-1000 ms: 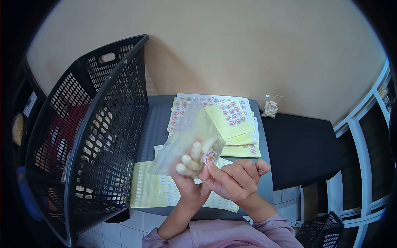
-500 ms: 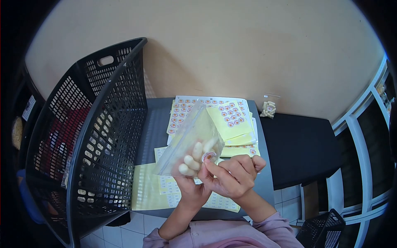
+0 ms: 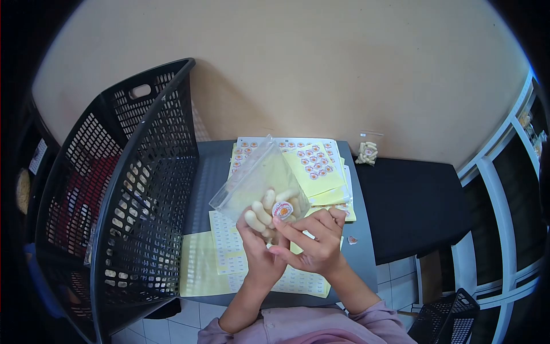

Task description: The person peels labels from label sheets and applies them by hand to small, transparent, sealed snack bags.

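A clear zip bag point(image 3: 243, 180) holding several pale, finger-shaped pieces point(image 3: 259, 216) is raised over the table. My left hand point(image 3: 260, 258) is closed around its lower end from below. On the bag's front lies a round white sticker point(image 3: 282, 211) with a red and orange print. My right hand point(image 3: 318, 243) touches the sticker's lower edge with its index fingertip. Its thumb stands apart and the other fingers are loosely bent, with nothing seen between them. Behind the bag, sheets of round stickers point(image 3: 317, 162) lie stacked on the grey table point(image 3: 215, 155).
A tall black crate point(image 3: 143, 172) stands along the table's left side. Yellow sheets of small printed labels point(image 3: 232, 252) lie near the front. A small printed scrap point(image 3: 352, 240) rests at right. Another filled bag point(image 3: 367, 152) sits on a black surface point(image 3: 409, 206) by the wall.
The sticker now lies flat on the bag, where before my right thumb and index finger pinched it. The right thumb has come away. The bag has tilted and shifted slightly left.
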`<state>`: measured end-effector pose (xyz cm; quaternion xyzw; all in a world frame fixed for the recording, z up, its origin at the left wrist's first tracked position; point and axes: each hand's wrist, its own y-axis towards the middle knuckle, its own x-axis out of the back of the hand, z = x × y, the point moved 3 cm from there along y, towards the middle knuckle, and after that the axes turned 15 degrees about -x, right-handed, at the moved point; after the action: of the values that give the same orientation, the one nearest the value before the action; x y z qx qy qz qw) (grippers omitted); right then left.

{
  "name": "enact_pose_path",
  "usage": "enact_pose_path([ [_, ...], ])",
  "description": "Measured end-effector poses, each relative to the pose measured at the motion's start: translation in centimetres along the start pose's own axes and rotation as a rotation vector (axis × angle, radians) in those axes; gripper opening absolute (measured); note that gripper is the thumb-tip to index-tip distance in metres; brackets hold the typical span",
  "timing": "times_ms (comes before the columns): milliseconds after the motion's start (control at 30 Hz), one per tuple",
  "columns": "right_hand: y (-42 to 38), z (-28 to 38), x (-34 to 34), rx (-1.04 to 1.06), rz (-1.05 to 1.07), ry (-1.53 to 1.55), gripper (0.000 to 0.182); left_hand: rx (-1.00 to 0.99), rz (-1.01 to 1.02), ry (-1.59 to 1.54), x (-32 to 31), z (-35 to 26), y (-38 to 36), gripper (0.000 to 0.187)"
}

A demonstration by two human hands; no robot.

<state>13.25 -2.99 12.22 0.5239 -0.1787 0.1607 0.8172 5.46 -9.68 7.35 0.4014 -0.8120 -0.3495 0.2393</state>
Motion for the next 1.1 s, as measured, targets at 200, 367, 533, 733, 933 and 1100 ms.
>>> enact_pose_path([
  [200, -0.4, -2.5, 0.3, -0.066, 0.161, -0.153, 0.052, 0.122, -0.103, -0.255, -1.0, -0.9, 0.7, 0.050],
  [367, -0.5, -3.6, 1.1, -0.196, 0.104, -0.176, 0.053, 0.230, -0.163, -0.422, -2.4, -1.3, 0.8, 0.052],
  [533, -0.6, -5.6, 2.5, -0.219, 0.128, -0.024, 0.050, 0.305, -0.139, -0.474, -4.0, -1.5, 0.8, 0.053],
  [733, -2.4, -8.4, 2.5, -0.761, 0.258, 0.921, 0.067, 0.315, -0.091, -0.438, -6.6, -1.2, 0.6, 0.045],
  [933, -3.9, -11.5, 3.5, -0.964, 0.248, 0.997, 0.061, 0.382, -0.064, -0.453, -9.7, -0.5, -0.3, 0.036],
  [1100, -4.5, -13.2, 3.9, -0.995, 0.317, 1.059, 0.051, 0.416, 0.002, -0.472, -10.6, -0.5, -0.5, 0.036],
])
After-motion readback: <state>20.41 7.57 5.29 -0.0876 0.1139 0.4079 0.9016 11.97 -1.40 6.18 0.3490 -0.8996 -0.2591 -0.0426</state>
